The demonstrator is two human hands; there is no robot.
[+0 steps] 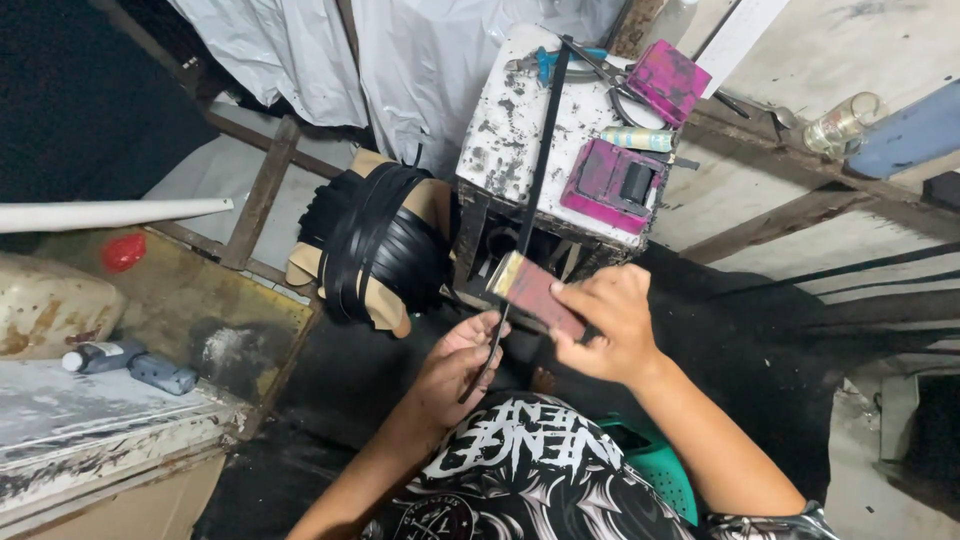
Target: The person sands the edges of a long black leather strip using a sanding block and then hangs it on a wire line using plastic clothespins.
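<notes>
My left hand (455, 362) pinches the near end of a long thin black strip (533, 185). The strip runs up and away over a worn white block-shaped stand (510, 120). My right hand (610, 322) grips a flat reddish-brown rectangular block (535, 290) and presses it against the strip just above my left hand. Both hands are low in the middle of the view, above my lap.
A bundle of black strips (375, 240) wrapped around tan card lies left of the stand. On the stand sit pliers (545, 62), scissors, two magenta-stained boxes (620, 180) and a small tube. A glass jar (838, 125) stands far right; a white pipe (110, 213) and bottle (105, 355) lie left.
</notes>
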